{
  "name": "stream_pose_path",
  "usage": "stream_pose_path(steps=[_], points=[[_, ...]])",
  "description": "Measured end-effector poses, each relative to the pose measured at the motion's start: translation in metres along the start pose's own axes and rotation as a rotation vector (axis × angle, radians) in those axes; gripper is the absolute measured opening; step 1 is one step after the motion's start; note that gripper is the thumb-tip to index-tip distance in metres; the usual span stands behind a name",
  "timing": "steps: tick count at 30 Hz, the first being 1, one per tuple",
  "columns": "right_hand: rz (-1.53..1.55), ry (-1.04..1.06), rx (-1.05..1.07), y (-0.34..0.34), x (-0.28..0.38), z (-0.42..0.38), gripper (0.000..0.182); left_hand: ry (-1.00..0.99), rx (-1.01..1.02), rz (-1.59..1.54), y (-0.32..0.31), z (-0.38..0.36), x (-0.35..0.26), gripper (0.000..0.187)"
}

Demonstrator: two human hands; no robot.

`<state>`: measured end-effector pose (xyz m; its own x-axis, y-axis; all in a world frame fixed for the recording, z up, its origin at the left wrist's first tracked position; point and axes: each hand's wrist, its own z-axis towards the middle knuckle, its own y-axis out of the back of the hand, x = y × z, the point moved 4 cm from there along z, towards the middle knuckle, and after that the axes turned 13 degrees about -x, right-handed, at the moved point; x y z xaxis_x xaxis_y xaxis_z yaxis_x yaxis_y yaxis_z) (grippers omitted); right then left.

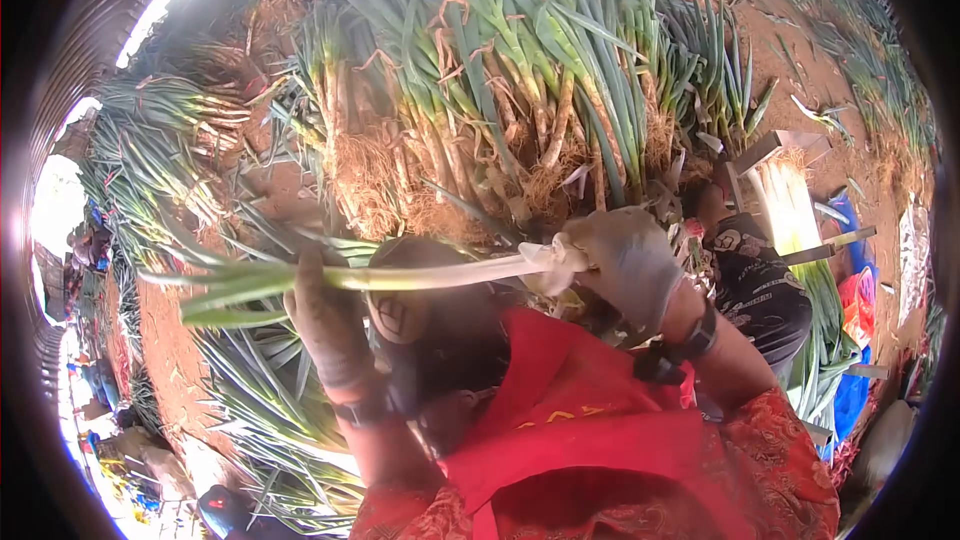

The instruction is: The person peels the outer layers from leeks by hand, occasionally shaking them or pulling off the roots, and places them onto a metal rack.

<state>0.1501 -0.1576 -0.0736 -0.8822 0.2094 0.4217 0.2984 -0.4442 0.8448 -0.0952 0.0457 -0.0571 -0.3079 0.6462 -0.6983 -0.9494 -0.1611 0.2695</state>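
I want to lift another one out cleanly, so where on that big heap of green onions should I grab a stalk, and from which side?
Probably the pale lower stem just above the roots. In the heap of green onions the root ends face the person, with the leaves pointing away, so come in from the near side. That firm stem is where the right hand grips the stalk; the left hand supports its softer green part.

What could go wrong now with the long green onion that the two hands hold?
1. The long green onion with a white stalk spans both grips; the right hand pulls at its white end, so it may snap.
2. The left hand grips the soft green part, which might bruise.
3. Loose peel could fall on the red cloth.
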Motion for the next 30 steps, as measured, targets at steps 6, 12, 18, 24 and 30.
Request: stream_pose_path(steps=[6, 12, 18, 24, 30], points=[[-0.08, -0.148, -0.269, 0.042, -0.055, -0.007, 0.038, 0.777, -0.063, -0.285, 0.018, -0.041, -0.001, 0.028], [-0.178, 0.145, -0.348, 0.0, 0.029, 0.016, 0.038, 0.708, -0.071, -0.293, 0.009, -0.064, -0.017, 0.031], [-0.301, 0.084, -0.265, -0.07, 0.011, 0.051, 0.036, 0.616, -0.068, -0.255, 0.005, -0.071, -0.033, 0.039], [-0.236, 0.09, -0.414, -0.039, -0.003, 0.072, 0.026, 0.494, -0.046, -0.19, 0.022, -0.077, -0.028, 0.049], [-0.109, 0.229, -0.439, -0.03, 0.056, 0.031, 0.037, 0.447, -0.011, -0.21, 0.025, -0.076, -0.034, 0.047]])
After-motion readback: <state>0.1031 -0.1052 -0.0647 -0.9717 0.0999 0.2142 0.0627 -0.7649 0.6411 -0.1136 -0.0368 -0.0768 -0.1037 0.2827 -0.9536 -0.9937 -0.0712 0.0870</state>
